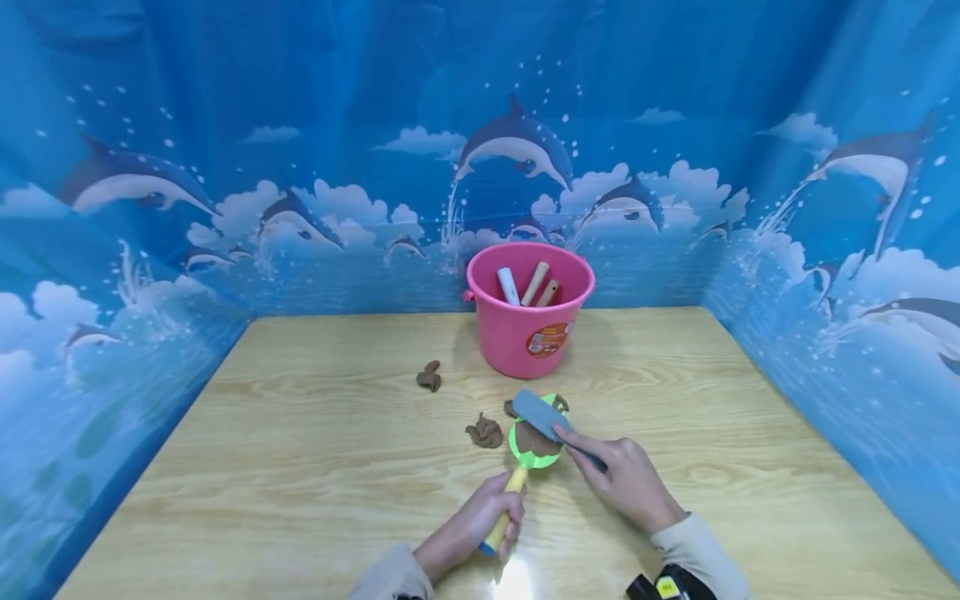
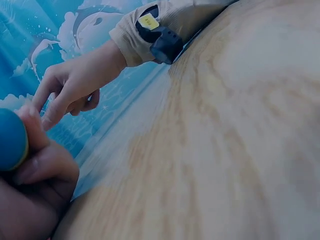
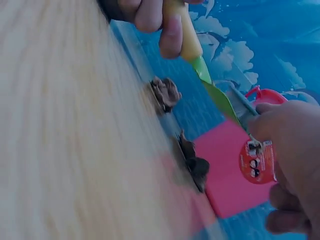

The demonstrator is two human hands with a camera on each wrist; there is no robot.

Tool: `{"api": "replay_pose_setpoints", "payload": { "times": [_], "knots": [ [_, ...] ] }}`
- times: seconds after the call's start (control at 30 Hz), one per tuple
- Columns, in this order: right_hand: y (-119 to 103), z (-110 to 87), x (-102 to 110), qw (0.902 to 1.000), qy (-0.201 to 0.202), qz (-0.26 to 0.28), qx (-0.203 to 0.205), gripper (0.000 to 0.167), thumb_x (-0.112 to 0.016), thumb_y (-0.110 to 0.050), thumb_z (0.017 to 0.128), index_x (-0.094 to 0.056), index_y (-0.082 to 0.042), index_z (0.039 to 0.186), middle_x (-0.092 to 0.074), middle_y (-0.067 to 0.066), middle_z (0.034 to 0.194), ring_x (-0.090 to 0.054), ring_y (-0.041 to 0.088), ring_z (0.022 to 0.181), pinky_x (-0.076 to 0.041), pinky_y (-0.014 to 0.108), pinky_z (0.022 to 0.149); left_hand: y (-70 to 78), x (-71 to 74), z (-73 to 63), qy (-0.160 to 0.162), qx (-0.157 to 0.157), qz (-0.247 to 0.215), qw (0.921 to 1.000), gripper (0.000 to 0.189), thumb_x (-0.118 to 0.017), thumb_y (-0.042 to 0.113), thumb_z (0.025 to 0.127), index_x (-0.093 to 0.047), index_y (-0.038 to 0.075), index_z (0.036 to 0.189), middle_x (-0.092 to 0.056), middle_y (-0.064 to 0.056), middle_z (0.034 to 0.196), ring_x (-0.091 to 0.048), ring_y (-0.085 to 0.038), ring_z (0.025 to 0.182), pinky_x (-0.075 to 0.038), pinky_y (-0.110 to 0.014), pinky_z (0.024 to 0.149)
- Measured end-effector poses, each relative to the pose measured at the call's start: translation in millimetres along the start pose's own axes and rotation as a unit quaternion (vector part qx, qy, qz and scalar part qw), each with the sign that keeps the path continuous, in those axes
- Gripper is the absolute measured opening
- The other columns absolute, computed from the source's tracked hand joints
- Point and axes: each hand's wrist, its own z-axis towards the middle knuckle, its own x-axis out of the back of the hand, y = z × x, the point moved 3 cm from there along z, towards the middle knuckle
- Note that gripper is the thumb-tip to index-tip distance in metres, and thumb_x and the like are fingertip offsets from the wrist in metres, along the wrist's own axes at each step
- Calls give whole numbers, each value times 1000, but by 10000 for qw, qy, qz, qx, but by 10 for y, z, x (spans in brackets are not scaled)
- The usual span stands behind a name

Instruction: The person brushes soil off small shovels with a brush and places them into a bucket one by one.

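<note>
My left hand grips the yellow, blue-ended handle of a small green toy shovel. Brown clay-like material fills part of the shovel's head. In my right hand is a blue-grey flat-bladed spatula, whose blade lies across the shovel's far part and covers some of it. Seen from the right wrist, the shovel is edge-on and off the table. The left wrist view shows the blue handle end beside my curled fingers.
A pink bucket stands at the table's back, with several tool handles sticking up inside. Brown lumps lie on the wooden table: one lump left of the shovel, another farther back. A dolphin-print curtain surrounds the table.
</note>
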Motion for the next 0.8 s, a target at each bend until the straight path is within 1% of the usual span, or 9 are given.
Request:
{"api": "replay_pose_setpoints", "payload": {
  "times": [0.07,0.13,0.27,0.33,0.4,0.5,0.67,0.73,0.8],
  "knots": [
    [15,-5,22,9987,118,-494,-18,39,-75,-11,80,-70,-19,118,-58,-8,55,-22,-12,41,-23,7,37,-8,-7,1,10,-53,206,9998,20,-47,1,74,-44,6,93,-44,2,56,-40,-8,40,-38,-18,32],
    [37,-3,65,9956,363,-857,-74,39,-75,-12,79,-71,-20,117,-48,-12,48,-20,-11,41,-22,10,36,-15,-12,2,39,-115,403,9991,21,-47,1,75,-45,4,95,-44,2,57,-40,-9,40,-39,-19,31],
    [82,10,129,9921,670,-1063,-31,41,-73,-8,78,-70,-16,118,-52,-8,49,-24,-8,42,-25,12,35,-19,-16,1,75,-190,561,9982,21,-47,2,75,-45,3,96,-44,1,58,-40,-10,40,-39,-20,31],
    [93,14,134,9933,726,-904,3,43,-72,-5,78,-69,-12,120,-61,-1,55,-34,-7,43,-35,14,37,-18,-14,-4,59,-211,517,9984,20,-47,1,75,-45,3,95,-44,1,57,-40,-9,40,-39,-20,31],
    [88,12,113,9962,657,-580,12,45,-71,-1,78,-66,-9,122,-70,8,71,-45,-5,47,-47,17,44,-17,-7,-10,60,-219,412,9989,19,-47,1,74,-44,4,93,-44,1,56,-40,-9,38,-38,-19,31],
    [36,-3,36,9996,272,37,83,45,-70,2,81,-64,-7,125,-72,16,95,-58,-2,59,-56,21,59,-16,8,-10,57,-201,174,9996,18,-47,1,74,-43,6,90,-44,2,54,-39,-8,38,-37,-18,31],
    [-74,-39,-95,9955,-417,846,30,35,-68,-1,86,-66,-8,121,-71,15,102,-40,-14,50,-46,8,54,-16,26,2,42,-71,-134,9999,17,-47,2,75,-42,9,89,-44,3,54,-39,-7,39,-36,-17,32],
    [-84,-45,-105,9941,-414,995,-83,35,-67,-1,86,-67,-8,120,-71,15,101,-29,-15,46,-41,6,49,-12,26,6,32,-50,-150,9999,17,-47,2,75,-42,9,89,-44,4,55,-39,-7,39,-36,-17,32],
    [-68,-38,-91,9951,-291,934,-152,36,-67,1,86,-67,-9,120,-71,16,101,-27,-16,46,-43,6,51,-7,27,8,18,-58,-134,9999,17,-47,2,75,-42,9,90,-44,3,55,-39,-7,39,-36,-17,32]
  ]
}}
